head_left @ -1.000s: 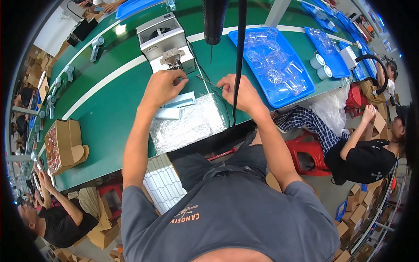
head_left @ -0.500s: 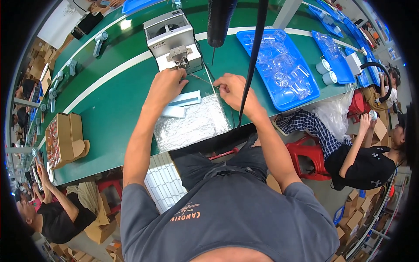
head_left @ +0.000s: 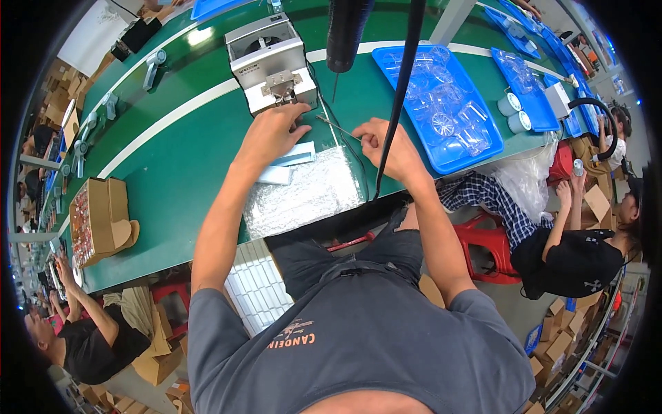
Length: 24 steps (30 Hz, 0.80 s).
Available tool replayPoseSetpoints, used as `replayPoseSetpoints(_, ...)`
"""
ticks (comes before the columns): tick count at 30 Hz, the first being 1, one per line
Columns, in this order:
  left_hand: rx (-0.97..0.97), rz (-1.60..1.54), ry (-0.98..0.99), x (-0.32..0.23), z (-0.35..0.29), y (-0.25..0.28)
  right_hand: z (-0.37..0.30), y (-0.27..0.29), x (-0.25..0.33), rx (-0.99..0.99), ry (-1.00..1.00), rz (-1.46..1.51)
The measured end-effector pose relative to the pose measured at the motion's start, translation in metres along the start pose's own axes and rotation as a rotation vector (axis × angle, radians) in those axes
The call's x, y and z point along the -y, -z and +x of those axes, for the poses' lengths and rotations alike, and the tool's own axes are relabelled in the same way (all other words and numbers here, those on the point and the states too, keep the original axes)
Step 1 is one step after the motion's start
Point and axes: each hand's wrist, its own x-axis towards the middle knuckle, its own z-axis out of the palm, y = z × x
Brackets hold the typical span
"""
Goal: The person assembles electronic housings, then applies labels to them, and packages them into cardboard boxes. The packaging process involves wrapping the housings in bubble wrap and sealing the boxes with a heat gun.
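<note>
My left hand [head_left: 274, 135] is at the front of a small white-grey bench machine [head_left: 270, 65], its bent fingers close to the metal clamp. What those fingers hold, if anything, is hidden. In my right hand [head_left: 388, 148] is a thin metal pick-like tool [head_left: 339, 127], pinched between thumb and fingers. Its tip points left toward the machine and stands apart from my left hand. Below my hands, pale blue-and-white strips [head_left: 293, 157] lie at the top of a silver foil-covered mat [head_left: 303, 196].
A blue tray [head_left: 474, 157] of clear plastic parts lies to the right. A dark tube [head_left: 347, 41] and black cable [head_left: 398, 103] hang before me. An open cardboard box [head_left: 110, 207] with small reddish parts stands left. Co-workers sit on both sides.
My right hand has moved a little to the right with the tool, drawing its tip away from my left hand. My left fingers have shifted slightly at the clamp.
</note>
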Motion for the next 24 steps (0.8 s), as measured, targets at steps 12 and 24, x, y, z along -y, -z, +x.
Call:
replayPoseSetpoints(12, -0.039, -0.225, -0.007, 0.006, 0.003, 0.000, -0.008, 0.025, 0.024, 0.050, 0.008, 0.167)
replayPoseSetpoints(24, -0.566, 0.354, -0.108, 0.030, 0.071, 0.071, 0.015, -0.015, -0.013, -0.269, 0.094, -0.011)
